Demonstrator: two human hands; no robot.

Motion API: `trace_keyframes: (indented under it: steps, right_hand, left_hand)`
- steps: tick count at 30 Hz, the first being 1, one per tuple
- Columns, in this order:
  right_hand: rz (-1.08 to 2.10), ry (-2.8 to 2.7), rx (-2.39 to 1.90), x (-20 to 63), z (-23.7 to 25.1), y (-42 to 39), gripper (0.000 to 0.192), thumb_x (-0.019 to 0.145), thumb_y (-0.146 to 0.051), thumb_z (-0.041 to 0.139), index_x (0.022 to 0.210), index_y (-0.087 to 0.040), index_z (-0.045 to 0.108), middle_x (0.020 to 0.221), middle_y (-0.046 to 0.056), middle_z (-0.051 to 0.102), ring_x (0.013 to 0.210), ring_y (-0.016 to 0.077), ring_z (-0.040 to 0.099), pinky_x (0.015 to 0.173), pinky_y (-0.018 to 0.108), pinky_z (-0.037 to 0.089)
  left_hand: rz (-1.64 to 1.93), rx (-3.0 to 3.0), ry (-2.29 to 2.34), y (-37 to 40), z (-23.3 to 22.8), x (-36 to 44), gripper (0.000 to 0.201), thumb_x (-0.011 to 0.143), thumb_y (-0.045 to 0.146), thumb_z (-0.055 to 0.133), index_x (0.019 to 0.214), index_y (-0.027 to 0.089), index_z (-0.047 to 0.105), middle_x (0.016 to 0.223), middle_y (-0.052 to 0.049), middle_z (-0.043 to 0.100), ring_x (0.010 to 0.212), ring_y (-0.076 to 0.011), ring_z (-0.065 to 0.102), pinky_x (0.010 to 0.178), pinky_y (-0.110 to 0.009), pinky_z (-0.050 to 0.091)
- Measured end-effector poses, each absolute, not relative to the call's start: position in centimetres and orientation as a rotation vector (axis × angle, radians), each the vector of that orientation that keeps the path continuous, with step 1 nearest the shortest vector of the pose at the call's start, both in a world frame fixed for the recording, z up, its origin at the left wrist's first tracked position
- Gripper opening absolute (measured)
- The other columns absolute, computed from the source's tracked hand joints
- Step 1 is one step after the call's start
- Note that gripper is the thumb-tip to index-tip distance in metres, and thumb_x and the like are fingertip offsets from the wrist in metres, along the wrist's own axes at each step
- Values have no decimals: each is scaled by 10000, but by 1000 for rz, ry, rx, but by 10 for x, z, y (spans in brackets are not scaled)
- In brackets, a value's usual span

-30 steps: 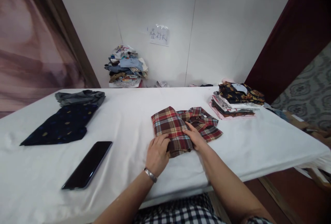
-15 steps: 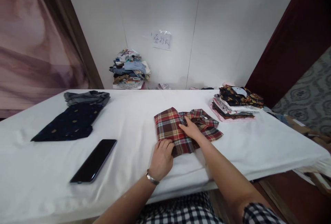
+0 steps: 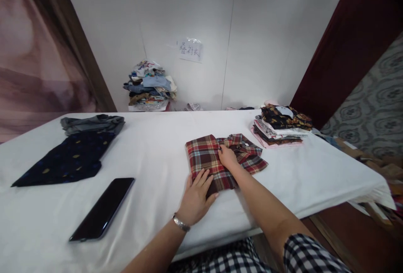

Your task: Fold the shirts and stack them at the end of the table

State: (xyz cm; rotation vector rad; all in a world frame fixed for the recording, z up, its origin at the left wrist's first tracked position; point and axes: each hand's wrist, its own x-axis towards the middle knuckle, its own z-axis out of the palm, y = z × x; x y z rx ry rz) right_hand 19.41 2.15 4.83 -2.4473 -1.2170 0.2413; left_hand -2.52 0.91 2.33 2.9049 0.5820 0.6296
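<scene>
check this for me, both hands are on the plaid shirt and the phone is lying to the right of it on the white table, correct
Not quite. The phone lies to the left of the plaid shirt, not the right, as the head view shows. The rest holds: the left hand and the right hand both rest on the shirt, on the white table.

The left hand has flattened onto the plaid shirt.
</scene>
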Motion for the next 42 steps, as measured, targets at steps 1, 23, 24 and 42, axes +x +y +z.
trace_keyframes:
  steps: [1, 23, 24, 42]
  right_hand:
    - [235, -1221, -2453, 194, 50, 22, 382, 924, -309, 376, 1254, -182, 522, 1079, 151, 668, 999, 265, 630, 819, 359, 456]
    - [140, -1285, -2284, 231, 62, -14, 361, 919, -314, 416, 1245, -240, 552, 1226, 46, 630, 1116, 174, 578, 947, 280, 418]
    - [81, -1236, -2252, 245, 64, -27, 360, 918, -280, 410, 1243, -237, 559, 1243, 38, 620, 1125, 164, 569, 959, 273, 409]
    - [38, -1169, -2353, 312, 40, -88, 309, 831, -163, 485, 1057, -230, 686, 1065, 36, 666, 1029, 182, 569, 900, 271, 410]
  left_hand:
    - [633, 2905, 584, 9, 23, -25, 533, 898, 508, 399, 1334, 207, 460, 1425, -106, 449, 1341, -284, 362, 1073, -579, 262]
    - [628, 2924, 501, 16, 20, -25, 526, 892, 482, 427, 1347, 221, 459, 1405, -95, 477, 1332, -301, 374, 1049, -591, 298]
    - [634, 2913, 506, 16, 20, -25, 521, 891, 479, 429, 1342, 222, 464, 1403, -93, 479, 1330, -300, 377, 1049, -590, 298]
    - [775, 2836, 621, 21, 14, -20, 292, 830, 293, 524, 1105, 236, 608, 1232, -55, 617, 1183, -266, 522, 981, -476, 405]
